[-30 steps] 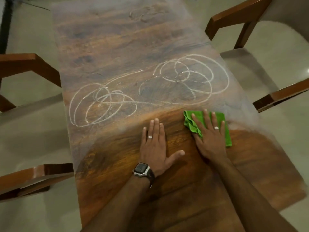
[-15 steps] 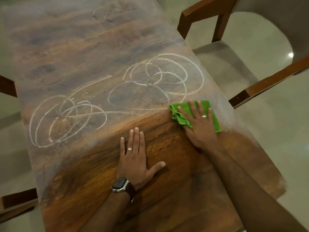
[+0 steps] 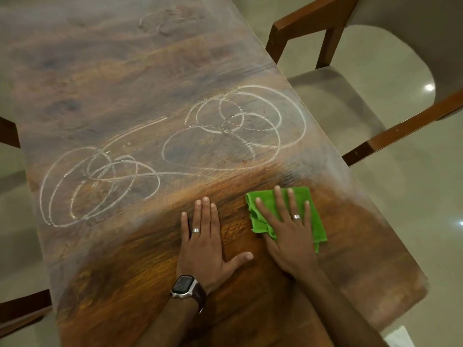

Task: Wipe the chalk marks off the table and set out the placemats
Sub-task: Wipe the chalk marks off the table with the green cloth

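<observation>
The long dark wooden table [image 3: 125, 71] carries white chalk scribbles: one looping cluster at the left [image 3: 105, 171], another right of the middle [image 3: 226, 131], and a faint one far up [image 3: 162, 23]. My right hand [image 3: 288, 234] lies flat with spread fingers on a folded green cloth [image 3: 317, 224], pressing it to the wood just below the right scribble. Flat on the bare wood beside it, to the left, rests my left hand [image 3: 203, 244], fingers together, a watch on the wrist. The wood near me looks darker and shinier. No placemats are in view.
A wooden-armed chair with a pale seat [image 3: 350, 101] stands close against the table's right edge. Brown chair arms show at the left edge [image 3: 25, 306]. Pale tiled floor surrounds the table. A small white object [image 3: 398, 339] sits at the bottom right.
My right hand has drawn the green cloth back toward me, away from the right scribble. The view has swung to the right. My left hand stays flat in place.
</observation>
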